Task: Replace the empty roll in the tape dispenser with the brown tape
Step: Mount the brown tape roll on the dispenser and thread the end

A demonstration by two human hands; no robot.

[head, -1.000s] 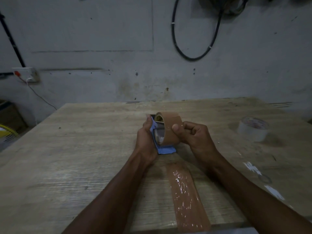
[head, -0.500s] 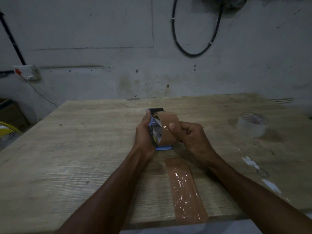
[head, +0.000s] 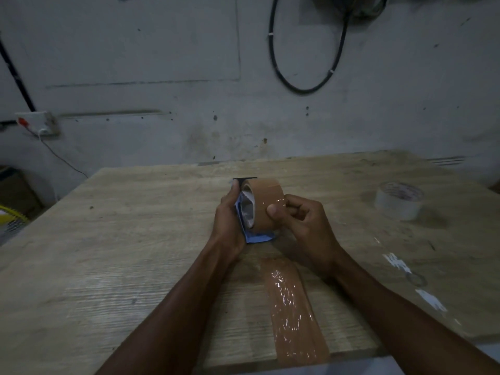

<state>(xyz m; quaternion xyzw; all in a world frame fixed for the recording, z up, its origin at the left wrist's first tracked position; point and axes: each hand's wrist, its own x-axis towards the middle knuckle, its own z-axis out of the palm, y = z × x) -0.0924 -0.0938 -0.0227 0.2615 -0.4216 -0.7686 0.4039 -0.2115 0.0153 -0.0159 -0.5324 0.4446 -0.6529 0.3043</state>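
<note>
The blue tape dispenser (head: 258, 236) stands on edge at the middle of the wooden table (head: 108, 239). My left hand (head: 228, 226) grips its left side. A roll of brown tape (head: 266, 201) sits in the dispenser, its round face turned left. My right hand (head: 300, 220) pinches the outer surface of the brown roll between thumb and fingers. Most of the dispenser body is hidden behind the roll and my hands.
A whitish, nearly clear tape roll (head: 399, 203) lies flat at the right of the table. A strip of brown tape (head: 292, 312) is stuck to the table and runs to its near edge. White scraps (head: 397, 262) mark the right side. A black cable (head: 305, 66) hangs on the wall.
The dispenser and brown roll have tilted more upright and shifted slightly away from me. My right thumb has slid lower on the roll's outer surface. Both hands keep their grip.
</note>
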